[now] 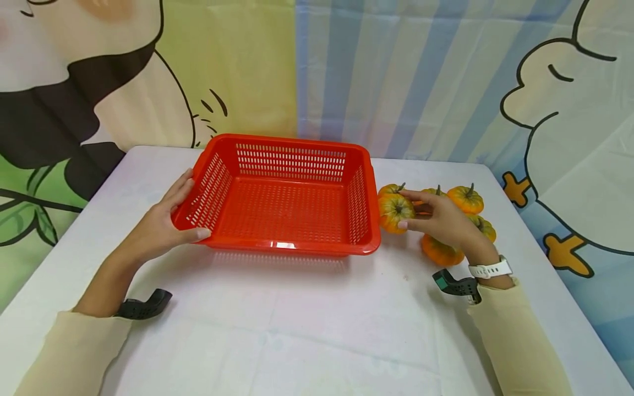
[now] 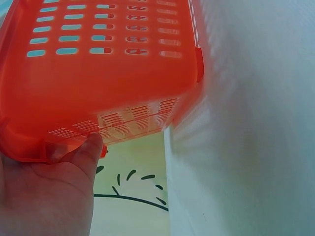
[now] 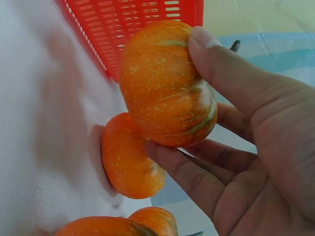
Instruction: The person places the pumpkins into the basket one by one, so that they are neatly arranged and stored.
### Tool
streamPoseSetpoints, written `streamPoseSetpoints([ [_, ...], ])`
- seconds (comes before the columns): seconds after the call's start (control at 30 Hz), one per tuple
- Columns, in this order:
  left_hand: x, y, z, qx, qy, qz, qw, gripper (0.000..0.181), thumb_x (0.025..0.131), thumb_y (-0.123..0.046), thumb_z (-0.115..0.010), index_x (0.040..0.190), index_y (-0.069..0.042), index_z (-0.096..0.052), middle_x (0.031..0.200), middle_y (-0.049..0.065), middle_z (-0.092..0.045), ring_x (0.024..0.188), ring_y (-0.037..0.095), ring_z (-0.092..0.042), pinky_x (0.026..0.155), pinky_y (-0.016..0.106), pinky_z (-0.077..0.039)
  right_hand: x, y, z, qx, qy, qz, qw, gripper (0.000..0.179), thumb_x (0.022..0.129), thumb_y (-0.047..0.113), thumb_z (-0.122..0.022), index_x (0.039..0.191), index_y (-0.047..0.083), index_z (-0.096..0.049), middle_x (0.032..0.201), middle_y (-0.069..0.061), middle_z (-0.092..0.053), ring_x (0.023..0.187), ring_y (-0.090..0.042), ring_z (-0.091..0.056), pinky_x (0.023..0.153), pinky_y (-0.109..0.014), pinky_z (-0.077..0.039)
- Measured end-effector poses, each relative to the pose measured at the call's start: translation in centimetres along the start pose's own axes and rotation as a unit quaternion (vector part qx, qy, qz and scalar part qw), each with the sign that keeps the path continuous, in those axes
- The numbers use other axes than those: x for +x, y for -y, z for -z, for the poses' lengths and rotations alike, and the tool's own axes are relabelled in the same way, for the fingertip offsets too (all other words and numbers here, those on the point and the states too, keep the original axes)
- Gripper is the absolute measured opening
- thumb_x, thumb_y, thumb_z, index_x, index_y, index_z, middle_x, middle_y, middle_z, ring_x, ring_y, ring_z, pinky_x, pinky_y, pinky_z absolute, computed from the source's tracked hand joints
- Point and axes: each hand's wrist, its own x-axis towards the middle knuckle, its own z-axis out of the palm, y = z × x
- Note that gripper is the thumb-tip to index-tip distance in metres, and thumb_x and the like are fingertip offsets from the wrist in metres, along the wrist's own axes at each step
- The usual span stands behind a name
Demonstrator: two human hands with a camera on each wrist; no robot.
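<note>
Cloth [image 1: 381, 77] printed with cartoon figures and blue stripes hangs behind my white table [image 1: 297, 330]. On the table sits a red basket [image 1: 287, 209], and my left hand [image 1: 163, 223] grips its left end, thumb over the near rim, fingers along the outer side. My right hand [image 1: 443, 217] is by the basket's other end, thumb and fingers pinching an orange pumpkin [image 1: 395, 214] just outside the right wall; whether it is quite off the table, I can't say for sure. Other pumpkins [image 1: 465, 199] lie behind it and around my right hand. A white watch [image 1: 491, 269] circles my right wrist.
</note>
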Motion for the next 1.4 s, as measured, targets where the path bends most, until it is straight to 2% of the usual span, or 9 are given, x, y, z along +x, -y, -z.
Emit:
streamPoseSetpoints([
  [0.17,0.3,-0.1,-0.2,-0.002,0.001,-0.004,1.0000,0.107,0.077,-0.026,-0.081,0.157,-0.016,-0.010,0.161,-0.014,-0.002,0.144,0.029,-0.017,0.090,0.055,-0.046,-0.1,0.0,0.3,0.000,-0.004,-0.002,1.0000,0.077,0.081,0.043,-0.077,0.144,0.011,-0.048,0.138,-0.018,-0.050,0.118,-0.040,-0.053,0.094,-0.052,-0.048],
  [0.33,0.0,-0.1,-0.1,-0.006,0.008,0.000,0.9999,0.109,0.076,-0.026,-0.082,0.157,-0.016,-0.009,0.162,-0.013,-0.001,0.144,0.031,-0.017,0.091,0.054,-0.046,-0.1,0.1,0.5,0.002,-0.002,-0.009,1.0000,0.078,0.081,0.044,-0.076,0.145,0.010,-0.046,0.142,-0.018,-0.047,0.121,-0.041,-0.051,0.093,-0.052,-0.048],
  [0.57,-0.1,-0.1,0.2,-0.007,0.003,0.000,1.0000,0.107,0.077,-0.024,-0.081,0.157,-0.015,-0.010,0.162,-0.013,-0.001,0.144,0.029,-0.016,0.091,0.055,-0.045,0.2,0.6,1.3,0.005,-0.018,-0.020,0.9996,0.078,0.080,0.047,-0.076,0.146,0.017,-0.047,0.142,-0.014,-0.048,0.122,-0.039,-0.051,0.085,-0.048,-0.054],
  [0.7,0.1,-0.1,-0.1,-0.014,0.006,0.001,0.9999,0.107,0.077,-0.025,-0.081,0.157,-0.017,-0.010,0.161,-0.015,-0.001,0.144,0.028,-0.017,0.091,0.053,-0.046,0.0,0.9,2.3,0.012,-0.030,-0.027,0.9991,0.076,0.083,0.043,-0.075,0.147,0.017,-0.045,0.143,-0.015,-0.048,0.123,-0.040,-0.051,0.086,-0.047,-0.053],
  [1.0,0.1,0.0,0.1,-0.006,0.005,0.004,1.0000,0.108,0.076,-0.025,-0.081,0.157,-0.015,-0.009,0.162,-0.012,-0.001,0.145,0.029,-0.014,0.091,0.056,-0.046,0.9,2.2,2.9,-0.007,-0.061,0.003,0.9981,0.072,0.083,0.042,-0.075,0.145,0.018,-0.048,0.141,-0.010,-0.050,0.120,-0.036,-0.054,0.089,-0.047,-0.050],
  [1.23,-0.2,-0.1,0.5,-0.004,0.018,0.009,0.9998,0.109,0.077,-0.025,-0.081,0.157,-0.017,-0.007,0.162,-0.012,0.003,0.145,0.031,-0.012,0.092,0.056,-0.045,2.2,4.1,2.5,0.011,-0.052,0.044,0.9976,0.069,0.084,0.035,-0.076,0.144,0.017,-0.049,0.140,-0.008,-0.051,0.119,-0.032,-0.055,0.091,-0.042,-0.050],
  [1.4,-0.1,-0.2,0.3,-0.007,0.020,0.004,0.9998,0.110,0.077,-0.028,-0.081,0.157,-0.020,-0.006,0.161,-0.014,0.003,0.144,0.032,-0.013,0.091,0.056,-0.046,2.7,5.4,2.4,0.017,-0.045,0.060,0.9970,0.066,0.084,0.032,-0.077,0.143,0.018,-0.051,0.140,-0.006,-0.051,0.119,-0.030,-0.056,0.092,-0.044,-0.050],
])
